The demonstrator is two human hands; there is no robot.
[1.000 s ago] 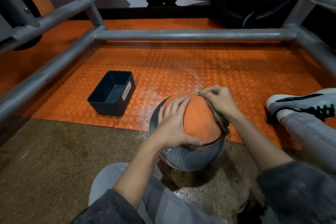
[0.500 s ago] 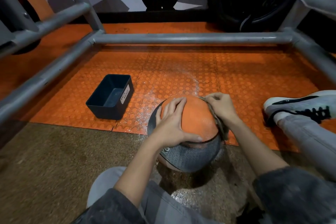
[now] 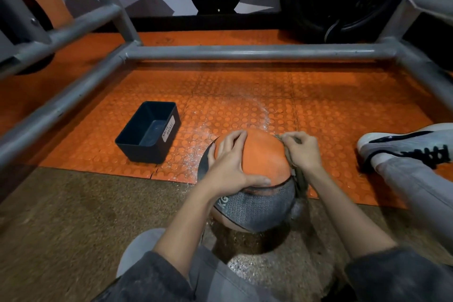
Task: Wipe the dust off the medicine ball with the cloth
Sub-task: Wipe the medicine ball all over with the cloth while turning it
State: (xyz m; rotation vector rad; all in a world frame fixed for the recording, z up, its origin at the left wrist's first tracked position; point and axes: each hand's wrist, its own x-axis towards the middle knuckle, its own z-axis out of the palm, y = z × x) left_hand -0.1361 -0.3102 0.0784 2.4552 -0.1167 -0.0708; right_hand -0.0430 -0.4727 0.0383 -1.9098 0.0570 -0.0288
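An orange and grey medicine ball (image 3: 262,159) sits on the floor between my knees, at the seam of orange mat and brown carpet. My left hand (image 3: 230,164) lies spread over the ball's top left, fingers splayed, thumb across the orange panel. My right hand (image 3: 302,151) grips a brownish cloth (image 3: 297,176) against the ball's right side; the cloth hangs down past the grey band. White dust is scattered on the mat left of the ball.
A dark plastic bin (image 3: 149,132) with a white label stands on the studded orange mat (image 3: 245,95) to the left. Grey metal frame bars (image 3: 245,51) cross behind and on both sides. My right foot in a white shoe (image 3: 402,144) rests at the right.
My right hand with the cloth has shifted slightly along the ball's right side. The left hand keeps its place on top. The camera has tilted a little.
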